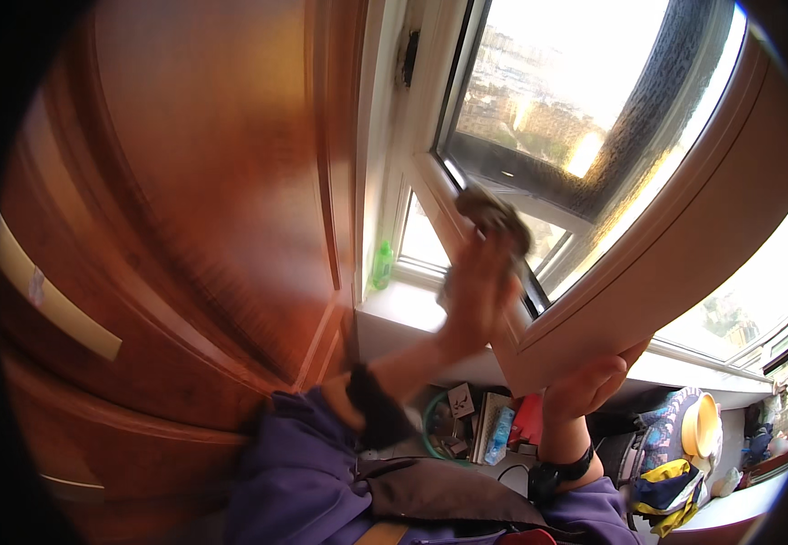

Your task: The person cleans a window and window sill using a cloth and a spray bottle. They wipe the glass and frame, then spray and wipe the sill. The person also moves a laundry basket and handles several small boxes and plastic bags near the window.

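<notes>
A greyish-brown cloth, blurred, lies under the fingers of my left hand, against the lower part of an open window sash's glass. This sash has a pale frame and stands tilted across the view. My right hand holds the sash's lower edge, its thumb on the near face and its other fingers largely hidden. Dark wet-looking marks or reflections show on the pane. Black bands are round both wrists.
A reddish-brown wooden door or cabinet panel rises at left. A green bottle stands on the white sill. Below are a green-rimmed basin of small items, a blue packet, a yellow bowl and yellow-and-navy fabric.
</notes>
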Motion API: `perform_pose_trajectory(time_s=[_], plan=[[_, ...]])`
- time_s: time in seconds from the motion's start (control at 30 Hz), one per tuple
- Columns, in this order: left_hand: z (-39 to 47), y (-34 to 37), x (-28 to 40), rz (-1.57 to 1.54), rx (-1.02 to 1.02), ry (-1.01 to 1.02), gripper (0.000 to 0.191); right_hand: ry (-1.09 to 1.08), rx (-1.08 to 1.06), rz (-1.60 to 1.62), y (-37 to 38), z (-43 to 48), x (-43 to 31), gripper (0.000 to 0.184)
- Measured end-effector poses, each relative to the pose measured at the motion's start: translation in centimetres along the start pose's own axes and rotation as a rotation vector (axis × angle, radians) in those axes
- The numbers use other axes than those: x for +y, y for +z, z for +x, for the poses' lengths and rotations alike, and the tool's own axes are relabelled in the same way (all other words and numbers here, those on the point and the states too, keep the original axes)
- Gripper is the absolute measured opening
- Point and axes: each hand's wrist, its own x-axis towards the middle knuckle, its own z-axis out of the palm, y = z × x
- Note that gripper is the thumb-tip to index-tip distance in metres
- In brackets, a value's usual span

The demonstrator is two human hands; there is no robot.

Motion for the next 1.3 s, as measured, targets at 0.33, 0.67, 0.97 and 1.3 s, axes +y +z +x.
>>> perform_pose_trajectory(time_s=[0.33, 0.67, 0.97, 1.3], plan=[[10.9, 1.6, -7.7, -0.034, 0.359, 0.17, 0.046, -0.028, -0.051, -0.046, -0.3, 1.4, -0.3, 0.076], [3.7, 1.8, 1.6, -0.009, -0.182, 0.231, 0.061, -0.052, -0.008, -0.055, -0.1, 1.1, -0.3, 0.071], [19.1, 2.4, -9.0, -0.104, 0.441, 0.12, 0.042, -0.033, -0.045, -0.038, -0.9, 1.6, 1.0, 0.069], [14.6, 2.0, -6.8, 0.058, 0.328, 0.231, 0.049, -0.017, -0.023, 0.034, -0.9, 1.3, 1.2, 0.068]])
